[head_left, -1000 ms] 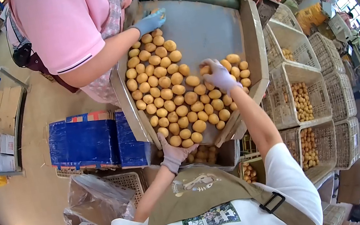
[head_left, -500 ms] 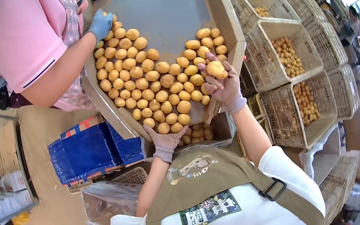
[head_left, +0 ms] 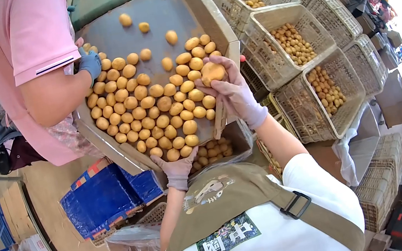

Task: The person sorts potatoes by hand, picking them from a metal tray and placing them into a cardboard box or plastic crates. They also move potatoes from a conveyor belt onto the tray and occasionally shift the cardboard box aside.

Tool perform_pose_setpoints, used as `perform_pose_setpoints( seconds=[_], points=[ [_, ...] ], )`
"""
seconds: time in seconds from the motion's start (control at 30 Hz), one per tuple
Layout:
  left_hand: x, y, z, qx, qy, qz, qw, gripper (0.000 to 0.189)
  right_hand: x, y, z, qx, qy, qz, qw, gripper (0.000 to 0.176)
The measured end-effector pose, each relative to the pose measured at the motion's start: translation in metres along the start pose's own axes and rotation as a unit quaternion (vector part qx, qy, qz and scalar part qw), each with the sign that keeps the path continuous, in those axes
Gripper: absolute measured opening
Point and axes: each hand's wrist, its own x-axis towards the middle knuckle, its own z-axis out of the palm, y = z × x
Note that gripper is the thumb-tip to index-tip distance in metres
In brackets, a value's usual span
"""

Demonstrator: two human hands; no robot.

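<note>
My right hand [head_left: 232, 93], in a pale glove, holds one yellow round fruit [head_left: 212, 72] raised above the near right corner of the sorting tray [head_left: 190, 3]. My left hand [head_left: 176, 166], also gloved, rests on the tray's near lip, touching the front row of the fruit pile [head_left: 154, 106]. Several yellow fruits fill the tray's near half. Below the lip, a lined box of fruit [head_left: 213, 151] sits open.
A person in a pink shirt [head_left: 32, 53] stands at the tray's left, a blue-gloved hand [head_left: 90, 63] on the pile. Wire baskets [head_left: 294, 44] with fruit stand to the right. A blue carton [head_left: 108, 195] sits at lower left. More people are at the far edges.
My right hand picked a fruit off the pile and lifted it, turning it palm-up. The view swung right. Loose fruits have rolled onto the tray's far part.
</note>
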Motion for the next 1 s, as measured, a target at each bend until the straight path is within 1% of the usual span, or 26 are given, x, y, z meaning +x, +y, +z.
perform_pose_setpoints(
  seconds=[0.07, 0.1, 0.17, 0.23, 0.3, 0.33, 0.4, 0.43, 0.5, 0.57, 0.63, 0.67, 0.7, 0.73, 0.77, 0.8, 0.83, 0.87, 0.93, 0.97, 1.0],
  points=[
    [-0.003, -0.002, 0.004, 0.012, 0.013, 0.007, 1.000, 0.112, 0.000, -0.007, 0.005, -0.049, -0.013, -0.038, 0.998, 0.048],
    [-0.003, -0.002, 0.005, 0.018, 0.018, 0.013, 1.000, 0.111, -0.002, -0.009, 0.005, -0.134, -0.008, -0.079, 0.988, 0.048],
    [-0.002, -0.002, 0.006, 0.017, -0.006, 0.009, 1.000, 0.111, -0.008, -0.015, 0.003, -0.300, 0.001, -0.156, 0.941, 0.049],
    [-0.004, -0.002, 0.005, 0.015, -0.018, 0.006, 1.000, 0.111, -0.009, -0.025, 0.003, -0.359, -0.053, -0.257, 0.895, 0.052],
    [-0.004, -0.002, 0.006, 0.014, -0.024, 0.004, 1.000, 0.112, -0.007, -0.038, 0.003, -0.415, -0.093, -0.347, 0.836, 0.055],
    [-0.004, -0.003, 0.008, 0.019, -0.012, 0.010, 1.000, 0.112, -0.007, -0.050, 0.011, -0.459, -0.111, -0.392, 0.789, 0.053],
    [-0.006, -0.004, 0.011, 0.029, 0.012, 0.019, 0.999, 0.112, -0.010, -0.084, 0.036, -0.540, -0.142, -0.476, 0.679, 0.049],
    [-0.005, -0.004, 0.010, 0.019, 0.016, 0.018, 1.000, 0.113, -0.012, -0.100, 0.046, -0.544, -0.148, -0.538, 0.627, 0.043],
    [-0.004, -0.004, 0.007, 0.027, -0.003, 0.013, 1.000, 0.114, -0.014, -0.133, 0.074, -0.472, -0.144, -0.678, 0.544, 0.037],
    [-0.003, -0.002, 0.005, 0.052, -0.022, 0.016, 0.998, 0.115, -0.003, -0.154, 0.073, -0.456, -0.040, -0.713, 0.531, 0.039],
    [0.000, -0.003, 0.004, -0.006, 0.026, 0.004, 1.000, 0.113, 0.045, -0.196, 0.016, -0.561, 0.149, -0.602, 0.549, 0.043],
    [-0.004, -0.001, 0.002, -0.033, 0.054, -0.003, 0.998, 0.111, 0.063, -0.198, 0.003, -0.629, 0.235, -0.534, 0.513, 0.045],
    [-0.003, -0.001, -0.002, -0.024, 0.051, 0.001, 0.998, 0.112, 0.079, -0.199, -0.004, -0.697, 0.308, -0.453, 0.464, 0.047],
    [-0.002, -0.002, -0.003, 0.044, 0.022, 0.029, 0.998, 0.113, 0.085, -0.195, -0.008, -0.711, 0.316, -0.422, 0.465, 0.048],
    [0.000, 0.001, -0.001, 0.026, 0.022, 0.028, 0.999, 0.112, 0.089, -0.191, -0.007, -0.725, 0.323, -0.391, 0.466, 0.050],
    [0.000, -0.003, 0.003, 0.000, 0.025, 0.027, 0.999, 0.111, 0.074, -0.177, -0.004, -0.675, 0.271, -0.401, 0.557, 0.051],
    [-0.001, -0.001, 0.004, 0.030, -0.014, 0.018, 0.999, 0.110, 0.064, -0.158, -0.003, -0.648, 0.222, -0.351, 0.639, 0.053],
    [-0.002, -0.002, 0.001, 0.017, -0.019, 0.012, 1.000, 0.114, 0.053, -0.134, -0.008, -0.613, 0.177, -0.288, 0.714, 0.055],
    [-0.001, 0.000, -0.007, 0.026, -0.046, 0.006, 0.999, 0.115, 0.047, -0.079, -0.047, -0.646, 0.042, -0.218, 0.731, 0.054],
    [0.000, -0.001, -0.005, 0.029, -0.037, 0.010, 0.999, 0.116, 0.034, -0.050, -0.060, -0.704, 0.004, -0.219, 0.676, 0.050],
    [-0.002, -0.002, 0.004, 0.079, -0.019, 0.031, 0.996, 0.116, 0.018, -0.024, -0.068, -0.756, -0.038, -0.219, 0.615, 0.045]
  ],
)
